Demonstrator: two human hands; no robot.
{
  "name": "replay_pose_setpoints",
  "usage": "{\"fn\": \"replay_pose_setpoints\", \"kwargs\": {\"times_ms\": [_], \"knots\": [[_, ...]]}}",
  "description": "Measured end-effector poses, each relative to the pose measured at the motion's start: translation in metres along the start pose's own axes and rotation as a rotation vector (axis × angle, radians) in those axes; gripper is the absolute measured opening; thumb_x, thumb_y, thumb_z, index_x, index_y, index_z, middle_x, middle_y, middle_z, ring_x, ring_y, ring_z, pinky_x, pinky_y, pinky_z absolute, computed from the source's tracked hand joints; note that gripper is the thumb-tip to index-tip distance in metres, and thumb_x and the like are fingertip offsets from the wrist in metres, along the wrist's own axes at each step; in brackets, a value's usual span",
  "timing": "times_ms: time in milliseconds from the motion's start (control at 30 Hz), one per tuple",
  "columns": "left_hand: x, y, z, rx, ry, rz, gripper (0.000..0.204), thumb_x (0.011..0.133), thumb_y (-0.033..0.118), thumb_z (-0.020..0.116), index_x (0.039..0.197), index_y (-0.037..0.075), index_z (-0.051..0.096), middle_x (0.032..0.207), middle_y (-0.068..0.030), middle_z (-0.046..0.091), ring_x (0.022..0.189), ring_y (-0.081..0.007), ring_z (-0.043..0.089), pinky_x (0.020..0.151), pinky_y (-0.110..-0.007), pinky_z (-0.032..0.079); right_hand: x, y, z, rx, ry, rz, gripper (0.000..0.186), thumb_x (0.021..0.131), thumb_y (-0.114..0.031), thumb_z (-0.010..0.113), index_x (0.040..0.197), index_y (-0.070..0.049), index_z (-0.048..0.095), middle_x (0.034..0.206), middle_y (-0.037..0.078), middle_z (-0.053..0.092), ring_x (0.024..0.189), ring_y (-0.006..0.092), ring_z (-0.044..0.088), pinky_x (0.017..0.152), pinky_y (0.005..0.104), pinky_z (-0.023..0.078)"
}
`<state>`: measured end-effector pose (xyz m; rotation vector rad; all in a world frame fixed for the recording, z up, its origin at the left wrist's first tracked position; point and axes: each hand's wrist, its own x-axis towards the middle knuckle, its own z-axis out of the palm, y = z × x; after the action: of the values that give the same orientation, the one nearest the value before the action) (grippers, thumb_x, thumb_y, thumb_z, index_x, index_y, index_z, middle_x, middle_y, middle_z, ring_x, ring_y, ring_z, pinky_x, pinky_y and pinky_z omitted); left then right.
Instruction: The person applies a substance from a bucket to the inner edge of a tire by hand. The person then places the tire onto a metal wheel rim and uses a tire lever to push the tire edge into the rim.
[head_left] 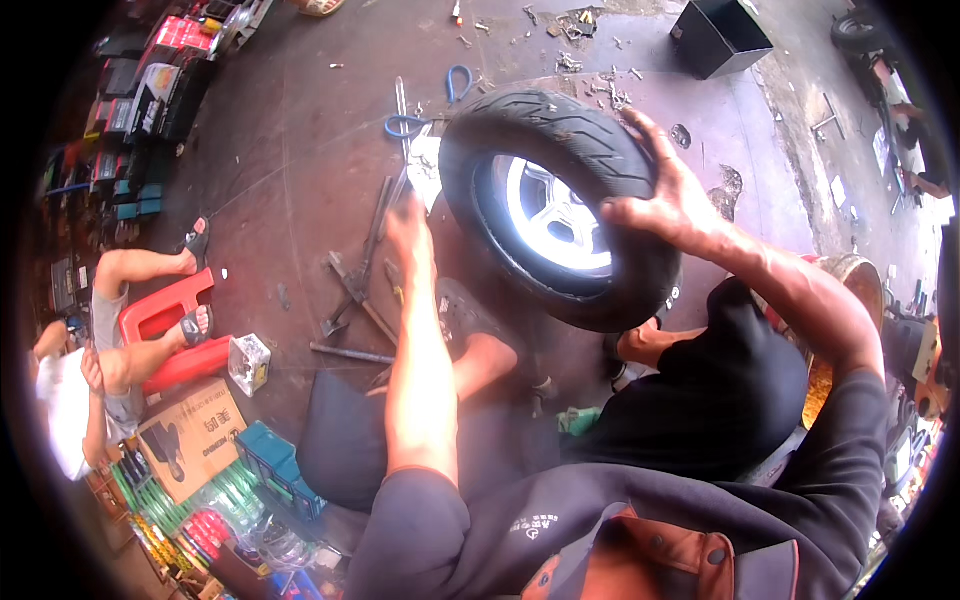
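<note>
A black scooter-type tyre [610, 130] with a bright silver spoked wheel rim [560, 215] inside it stands tilted in front of me. My right hand [670, 195] grips its right side, fingers over the tread and thumb on the sidewall. To the left of the tyre, my left hand [408, 235] reaches down beside a thin metal rod [401, 100] and a dark metal bar [378, 225]. Its fingers are hidden, so I cannot tell whether it holds either one. Blue loop handles [404, 126] and a white sheet [425, 170] lie just beyond it.
More metal bars [348, 285] lie crossed on the floor near my left leg. Scattered small metal parts [570, 63] and a black open box [722, 40] are farther off. At left are a person's legs [150, 268], a red stool [160, 310] and a cardboard box [195, 440].
</note>
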<state>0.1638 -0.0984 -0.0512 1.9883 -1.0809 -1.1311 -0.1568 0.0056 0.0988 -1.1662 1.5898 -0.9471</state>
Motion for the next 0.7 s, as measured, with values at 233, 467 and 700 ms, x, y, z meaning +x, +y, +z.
{"fn": "replay_pose_setpoints", "kwargs": {"times_ms": [233,467,700], "knots": [[0.015,-0.113,0.067,-0.517,-0.386,-0.246,0.084,0.089,0.055,0.059,0.147,0.002,0.031,0.152,-0.0131,0.032,0.140,-0.0265,0.028,0.116,-0.043,0.018,0.046,0.092,-0.044,0.161,0.128,0.085,0.106,0.058,-0.037,0.077,0.149,-0.009,0.030,0.134,0.022,0.047,0.123,0.0316,0.048,0.107,0.0382,0.034],[0.028,-0.029,0.071,-0.256,-0.330,-0.096,0.067,0.093,0.042,0.059,0.140,-0.003,0.042,0.139,-0.0154,0.047,0.128,-0.0246,0.045,0.107,-0.038,0.035,0.061,0.175,-0.067,0.536,0.224,0.183,0.089,0.072,-0.035,0.065,0.148,-0.003,0.030,0.137,0.020,0.045,0.121,0.0253,0.048,0.104,0.0324,0.037],[0.057,0.017,0.092,-0.064,-0.392,0.004,0.061,0.090,0.044,0.063,0.128,-0.004,0.054,0.123,-0.0160,0.059,0.114,-0.0241,0.054,0.099,-0.036,0.041,0.050,0.222,-0.056,0.780,0.307,0.300,0.085,0.080,-0.039,0.065,0.149,-0.004,0.029,0.133,0.016,0.050,0.115,0.0229,0.053,0.099,0.0327,0.042]]}}
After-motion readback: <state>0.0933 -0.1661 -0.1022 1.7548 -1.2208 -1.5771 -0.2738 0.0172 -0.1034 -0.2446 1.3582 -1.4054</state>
